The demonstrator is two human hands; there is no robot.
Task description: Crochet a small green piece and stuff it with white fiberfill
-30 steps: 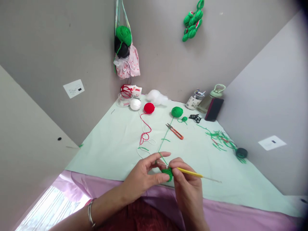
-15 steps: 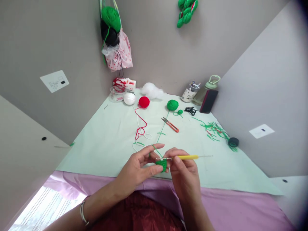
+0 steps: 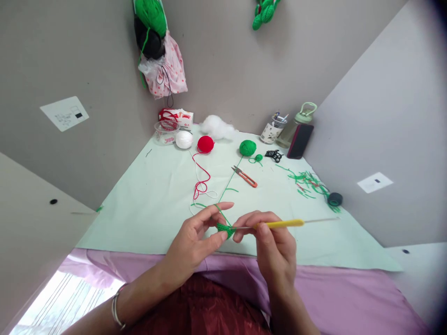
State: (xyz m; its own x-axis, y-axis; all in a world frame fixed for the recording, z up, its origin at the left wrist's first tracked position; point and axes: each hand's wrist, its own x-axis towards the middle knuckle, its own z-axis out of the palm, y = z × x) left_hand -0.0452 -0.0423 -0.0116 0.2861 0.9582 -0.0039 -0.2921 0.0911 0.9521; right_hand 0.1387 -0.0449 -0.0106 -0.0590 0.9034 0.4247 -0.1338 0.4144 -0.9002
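Between thumb and fingers, my left hand (image 3: 195, 237) pinches a small green crochet piece (image 3: 226, 230). Its index finger is stretched out, with the green working yarn (image 3: 224, 215) running over it. My right hand (image 3: 274, 239) grips a crochet hook (image 3: 284, 224) by its yellow handle. The hook's thin metal shaft points left, its tip at the edge of the crochet piece; the very tip is hard to make out. From the left index finger the yarn leads back to a green yarn ball (image 3: 247, 148).
Orange thread snips (image 3: 245, 177) lie mid-table. Behind are a red yarn ball (image 3: 206, 144), a white yarn ball (image 3: 184, 139) and white stuffing (image 3: 217, 127). To the right are green yarn scraps (image 3: 307, 181), black tape (image 3: 335, 199), a phone (image 3: 301, 141) and a bottle (image 3: 290, 130).
The hook has shifted right, and its tip now meets the crochet piece's edge. The piece has tilted and moved slightly left with my left hand. The whole view has shifted a little.
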